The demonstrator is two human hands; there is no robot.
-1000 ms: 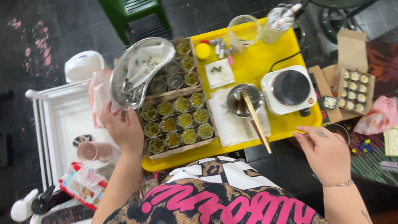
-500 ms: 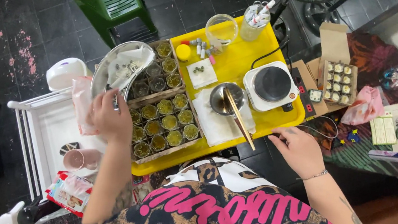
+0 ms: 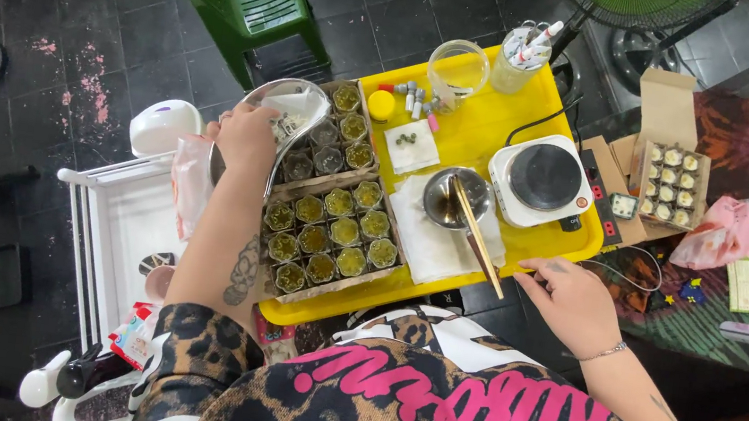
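On the tray [image 3: 490,120], jars [image 3: 329,233] lie left, pot [image 3: 452,196] middle, hotplate [image 3: 545,179] right

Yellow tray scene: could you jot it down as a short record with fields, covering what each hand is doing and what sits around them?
Surface: yellow tray
Left hand: on the metal bowl at the tray's left corner
Right hand: resting at the tray's near edge, holding nothing visible
Middle: small pot with a wooden stick laid across it, on white cloth
Beside the pot: white hotplate
Left part: box of small jars with greenish contents
Beyond the tray: green chair
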